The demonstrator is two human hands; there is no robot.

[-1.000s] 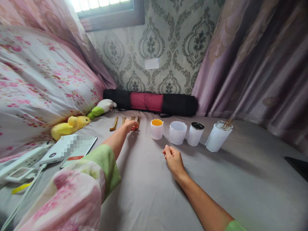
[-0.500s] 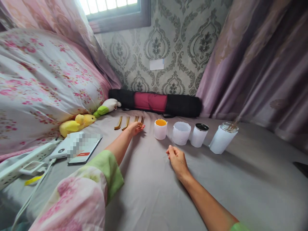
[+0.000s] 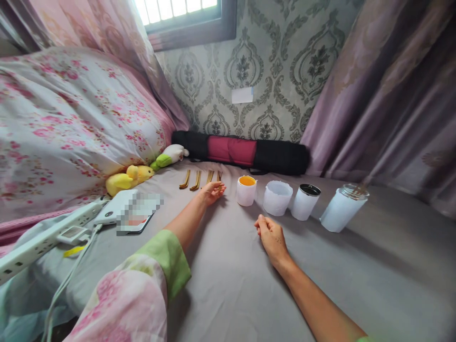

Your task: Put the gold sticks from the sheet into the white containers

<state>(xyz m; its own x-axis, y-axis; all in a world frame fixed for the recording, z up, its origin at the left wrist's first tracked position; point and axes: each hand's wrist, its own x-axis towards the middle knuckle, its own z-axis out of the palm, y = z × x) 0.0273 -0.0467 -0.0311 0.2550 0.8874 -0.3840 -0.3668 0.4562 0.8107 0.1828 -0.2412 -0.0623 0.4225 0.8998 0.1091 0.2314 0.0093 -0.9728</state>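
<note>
My left hand (image 3: 213, 192) reaches out over the grey sheet with its fingers curled at the lower end of the rightmost bundle of thin brown sticks (image 3: 220, 175). The hand partly hides that bundle and the one beside it. Two more stick bundles with bent ends (image 3: 185, 179) lie to the left. My right hand (image 3: 271, 236) is closed in a loose fist near the sheet, and nothing shows in it. Beyond it stand a white-wrapped cup with an orange inside (image 3: 245, 194), a wide whitish cup (image 3: 277, 202), a white-wrapped can with a dark inside (image 3: 304, 206) and a wrapped glass jar holding sticks (image 3: 340, 213).
A black and red roll bag (image 3: 231, 149) lies along the wall. At the left are plush toys (image 3: 131, 179), a partly blurred-out flat device (image 3: 142, 223), a white box-shaped device (image 3: 116, 209), a power strip (image 3: 46, 240) with cables, and floral bedding (image 3: 89, 118).
The whole view has shifted, so everything appears slightly further right. Both hands keep almost the same places relative to the sticks and cups.
</note>
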